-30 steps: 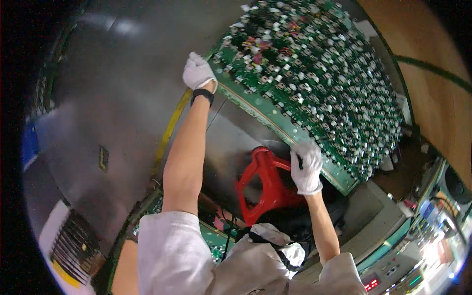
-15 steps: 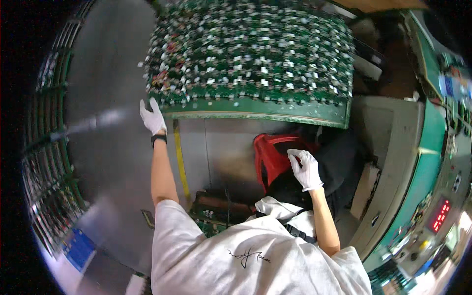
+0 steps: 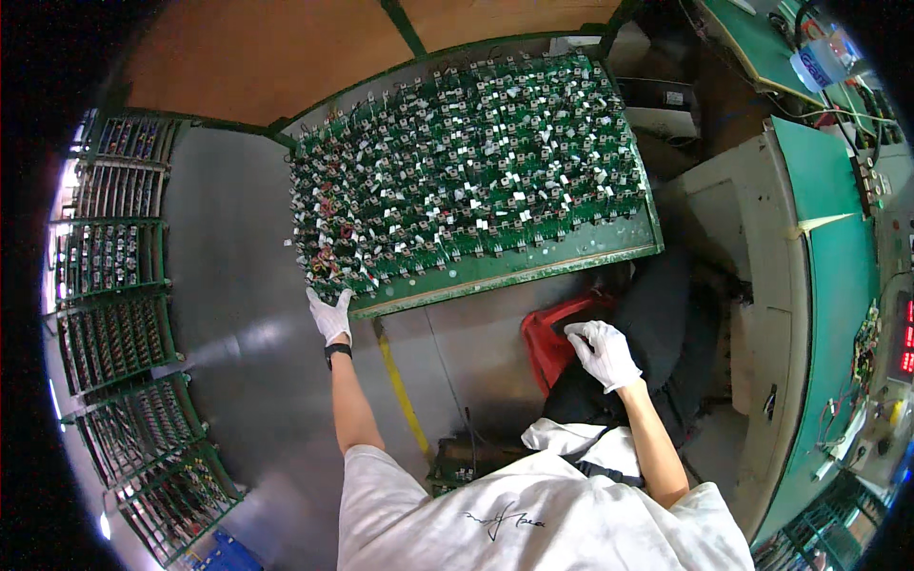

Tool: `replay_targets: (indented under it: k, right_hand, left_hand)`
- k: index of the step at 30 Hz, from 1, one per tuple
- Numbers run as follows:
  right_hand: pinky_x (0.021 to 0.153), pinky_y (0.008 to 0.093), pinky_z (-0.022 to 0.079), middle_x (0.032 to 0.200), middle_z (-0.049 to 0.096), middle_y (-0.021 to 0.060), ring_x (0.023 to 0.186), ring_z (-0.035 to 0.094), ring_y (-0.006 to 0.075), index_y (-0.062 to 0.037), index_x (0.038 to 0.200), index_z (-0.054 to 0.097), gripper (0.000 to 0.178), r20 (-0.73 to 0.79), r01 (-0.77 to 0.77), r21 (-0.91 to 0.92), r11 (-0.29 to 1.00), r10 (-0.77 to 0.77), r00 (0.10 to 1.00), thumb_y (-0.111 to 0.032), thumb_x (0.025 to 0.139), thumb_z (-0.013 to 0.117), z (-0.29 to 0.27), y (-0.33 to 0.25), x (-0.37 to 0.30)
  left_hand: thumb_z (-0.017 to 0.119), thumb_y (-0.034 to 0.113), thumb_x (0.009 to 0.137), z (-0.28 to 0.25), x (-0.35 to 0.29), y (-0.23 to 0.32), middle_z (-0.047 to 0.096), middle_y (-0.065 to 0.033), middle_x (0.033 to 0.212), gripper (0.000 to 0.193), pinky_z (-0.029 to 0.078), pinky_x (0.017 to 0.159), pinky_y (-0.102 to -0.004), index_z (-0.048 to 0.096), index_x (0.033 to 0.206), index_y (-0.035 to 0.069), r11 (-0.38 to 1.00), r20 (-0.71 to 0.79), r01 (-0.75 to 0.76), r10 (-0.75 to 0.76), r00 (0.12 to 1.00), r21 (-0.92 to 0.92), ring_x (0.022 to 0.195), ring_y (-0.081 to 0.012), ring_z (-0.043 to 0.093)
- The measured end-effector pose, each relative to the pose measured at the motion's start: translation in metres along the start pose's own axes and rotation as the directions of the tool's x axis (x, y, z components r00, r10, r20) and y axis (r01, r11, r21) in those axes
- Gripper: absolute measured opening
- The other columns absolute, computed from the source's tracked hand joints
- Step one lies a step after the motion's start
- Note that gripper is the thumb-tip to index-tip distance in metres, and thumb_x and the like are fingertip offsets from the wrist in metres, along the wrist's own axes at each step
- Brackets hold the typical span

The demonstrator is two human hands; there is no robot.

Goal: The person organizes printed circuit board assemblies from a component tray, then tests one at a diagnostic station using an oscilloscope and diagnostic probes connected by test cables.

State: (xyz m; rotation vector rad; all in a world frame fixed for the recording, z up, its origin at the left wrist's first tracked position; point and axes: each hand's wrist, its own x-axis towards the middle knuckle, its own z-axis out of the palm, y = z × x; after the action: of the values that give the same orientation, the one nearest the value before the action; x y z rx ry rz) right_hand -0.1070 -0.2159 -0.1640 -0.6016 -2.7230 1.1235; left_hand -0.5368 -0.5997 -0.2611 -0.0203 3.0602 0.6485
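Note:
A wide green-topped stand (image 3: pixel 514 269) carries dense rows of small green circuit boards (image 3: pixel 466 181) with white connectors and metal-tabbed parts. My left hand (image 3: pixel 330 318), in a white glove, is at the stand's near left corner, its fingers spread and apparently touching the corner. Over my dark-trousered leg hangs my right hand (image 3: pixel 606 354), also gloved, with its fingers curled in toward the thumb. Nothing shows in that right hand, and it is apart from the stand.
A red stool (image 3: pixel 545 344) stands by my legs. Racks of boards (image 3: pixel 112 257) line the left side. On the right are a grey cabinet (image 3: pixel 762 228), a green bench top (image 3: pixel 826 257) and a red digital display (image 3: pixel 906 333). Brown panels (image 3: pixel 276 57) stand behind the boards.
My view has shifted, so the stand sits lower and at a slant, with brown panels behind it. My left hand has come closer to the stand's corner. The right hand stays curled over my leg.

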Motion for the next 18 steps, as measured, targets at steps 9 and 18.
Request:
replay_targets:
  k: [9,18]
  right_hand:
    - [0.086,0.0403,0.057,0.105,0.074,0.0154,0.097,0.071,0.0346,-0.0049,0.104,0.073,0.015,-0.240,-0.119,0.156,0.981,0.154,0.958,-0.017,0.097,0.067,-0.062,0.035,0.005]
    - [0.108,0.0479,0.046,0.138,0.061,0.0154,0.125,0.058,0.0374,-0.0093,0.134,0.058,0.050,-0.433,-0.086,-0.322,0.943,-0.066,0.899,-0.020,0.087,0.072,-0.090,0.112,0.151]
  left_hand:
    - [0.067,0.023,0.097,0.015,-0.096,0.045,0.062,-0.0215,0.132,0.044,0.046,0.108,-0.0451,0.061,0.135,0.001,0.976,-0.259,-0.162,0.120,0.958,-0.147,0.124,-0.0365,0.058]
    - [0.046,0.056,0.099,0.059,-0.102,0.147,0.059,-0.0165,0.136,0.062,0.047,0.102,-0.0518,0.058,0.133,0.006,0.880,0.173,0.089,-0.189,0.967,0.466,0.123,-0.0384,0.057]
